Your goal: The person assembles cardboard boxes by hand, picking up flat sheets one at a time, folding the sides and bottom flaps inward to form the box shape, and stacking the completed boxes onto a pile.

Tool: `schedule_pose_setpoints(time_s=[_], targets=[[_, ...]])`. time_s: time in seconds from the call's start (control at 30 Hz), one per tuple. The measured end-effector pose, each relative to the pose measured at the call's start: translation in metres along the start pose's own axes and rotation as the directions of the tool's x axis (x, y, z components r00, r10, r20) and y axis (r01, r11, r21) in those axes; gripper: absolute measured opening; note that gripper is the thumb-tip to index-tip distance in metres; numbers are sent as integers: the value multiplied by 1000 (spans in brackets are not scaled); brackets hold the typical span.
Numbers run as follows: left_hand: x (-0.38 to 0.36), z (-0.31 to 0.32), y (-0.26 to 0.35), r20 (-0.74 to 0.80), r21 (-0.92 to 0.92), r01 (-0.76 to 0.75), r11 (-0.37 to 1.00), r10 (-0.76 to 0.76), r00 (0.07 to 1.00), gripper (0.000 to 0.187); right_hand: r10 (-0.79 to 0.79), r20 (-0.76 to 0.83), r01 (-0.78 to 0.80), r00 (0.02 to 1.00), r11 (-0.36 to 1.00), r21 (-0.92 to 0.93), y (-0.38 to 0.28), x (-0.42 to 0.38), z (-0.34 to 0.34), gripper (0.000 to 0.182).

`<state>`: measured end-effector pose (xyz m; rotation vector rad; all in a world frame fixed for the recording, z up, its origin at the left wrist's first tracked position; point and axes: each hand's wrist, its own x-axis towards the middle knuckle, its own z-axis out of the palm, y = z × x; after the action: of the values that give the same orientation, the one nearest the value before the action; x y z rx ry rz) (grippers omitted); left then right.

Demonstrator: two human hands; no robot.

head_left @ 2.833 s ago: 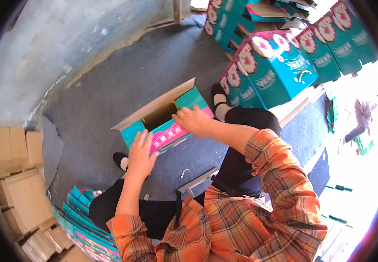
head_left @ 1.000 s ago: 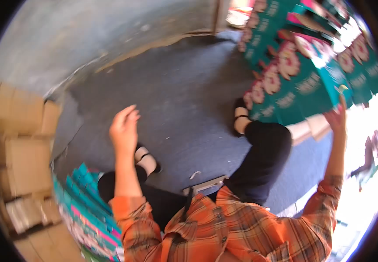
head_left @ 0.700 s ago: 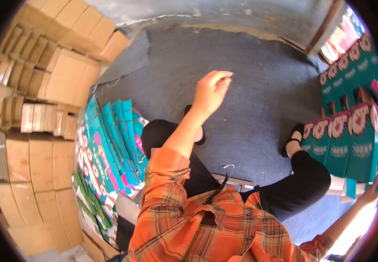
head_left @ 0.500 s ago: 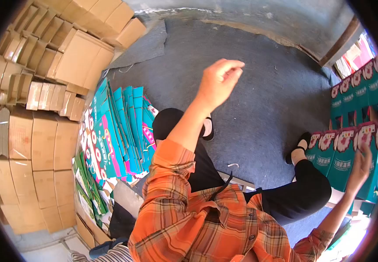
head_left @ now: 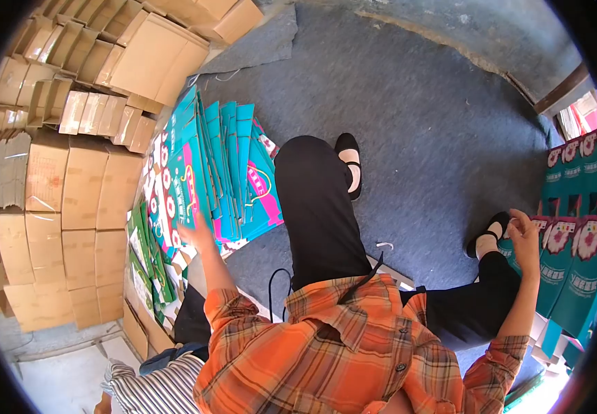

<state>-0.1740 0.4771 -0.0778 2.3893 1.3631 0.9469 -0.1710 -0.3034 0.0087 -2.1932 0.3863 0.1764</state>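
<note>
My left hand [head_left: 199, 236] reaches to the near edge of a pile of flat teal printed packages [head_left: 226, 162] with pink panels. Its fingers are apart at the pile's edge, slightly blurred, and nothing shows in them. On the other side, my right hand [head_left: 525, 240] is raised beside a row of upright teal packages [head_left: 557, 265] with a flower print. That hand's fingers are loosely bent and apart, with nothing visible in them. Green and white printed sheets [head_left: 148, 265] lie close to my left hand.
Brown cartons [head_left: 81, 207] are stacked high along the left. Another person in a striped top [head_left: 157, 386] is at the lower left. My knee [head_left: 312, 179] and shoes stand on the dark floor [head_left: 416, 124]. A wall [head_left: 464, 27] closes the far side.
My left hand has swung from above the floor in front of me down and left to the pile. My right hand has moved left and slightly up, away from the upright packages.
</note>
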Motion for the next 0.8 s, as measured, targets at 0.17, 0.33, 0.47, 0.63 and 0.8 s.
schedule_pose_setpoints(time_s=[0.17,0.33,0.47,0.63,0.8], targets=[[8,2,-53,612,-595,803,-43,-672,417,54,20,-9,-21,1000,993,-120,-4,0,1,35],[16,21,-50,602,-670,739,-71,-636,484,30,16,0,-16,1000,986,-163,10,2,2,35],[28,27,-56,686,-724,602,-337,-440,579,20,8,-3,-9,1000,978,-210,12,1,4,35],[33,12,-6,726,-613,613,-498,-49,686,20,0,-4,-1,1000,969,-249,-13,-3,8,36],[19,-29,102,625,-769,628,-123,61,778,35,21,-28,-27,999,975,-223,-30,-9,5,37]])
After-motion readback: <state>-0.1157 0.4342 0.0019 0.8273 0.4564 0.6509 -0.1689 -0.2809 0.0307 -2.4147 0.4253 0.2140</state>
